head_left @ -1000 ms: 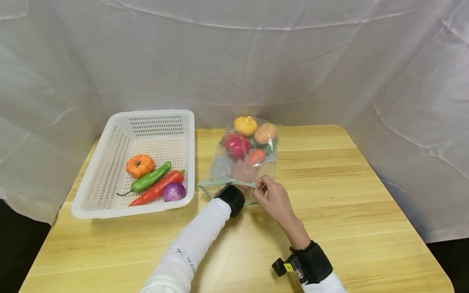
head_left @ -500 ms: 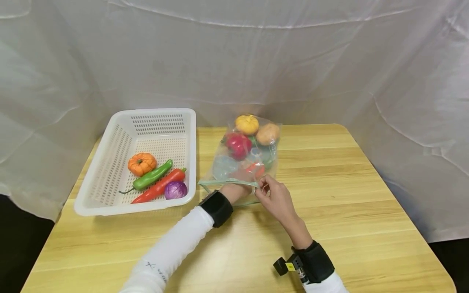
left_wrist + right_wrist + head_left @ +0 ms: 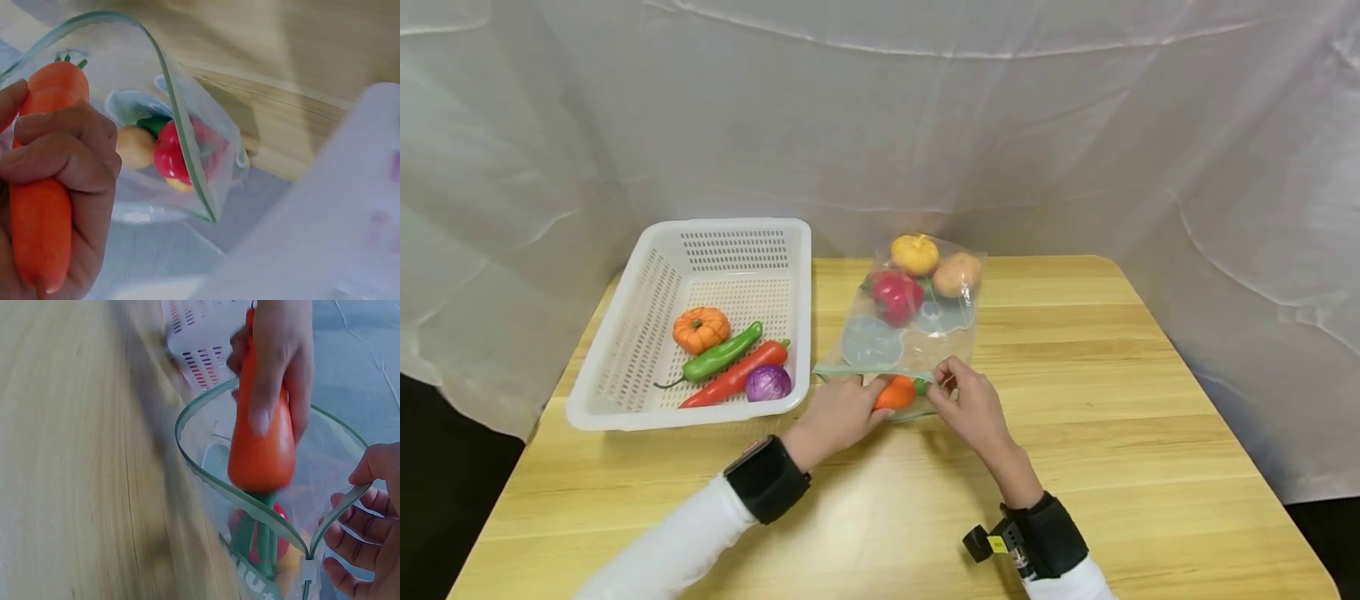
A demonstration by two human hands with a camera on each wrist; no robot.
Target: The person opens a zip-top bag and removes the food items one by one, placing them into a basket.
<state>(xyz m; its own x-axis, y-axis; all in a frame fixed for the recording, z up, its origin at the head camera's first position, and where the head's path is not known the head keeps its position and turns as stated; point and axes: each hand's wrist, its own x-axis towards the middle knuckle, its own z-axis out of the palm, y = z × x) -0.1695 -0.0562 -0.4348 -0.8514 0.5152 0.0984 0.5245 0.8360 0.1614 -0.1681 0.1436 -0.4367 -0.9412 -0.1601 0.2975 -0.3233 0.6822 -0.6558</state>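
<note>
The left hand (image 3: 842, 410) has its fingers curled tight round a smooth orange toy carrot (image 3: 895, 393), long way pointing into the clear plastic zip bag (image 3: 910, 325), whose mouth the right hand (image 3: 970, 404) seems to pinch open.

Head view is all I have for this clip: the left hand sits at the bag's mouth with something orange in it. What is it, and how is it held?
Observer: A carrot. The left hand has its fingers curled round the carrot's middle, green top toward the bag.
Operator: Is the bag's mouth actually open?
Observer: Yes. In the right wrist view the green rim bows into a wide loop, and the carrot's leafy end hangs over it.
Operator: And the right hand?
Observer: The right hand pinches the rim at its corner, by the white slider.
Operator: Anything deeper inside?
Observer: A red vegetable beside a tan one.
</note>
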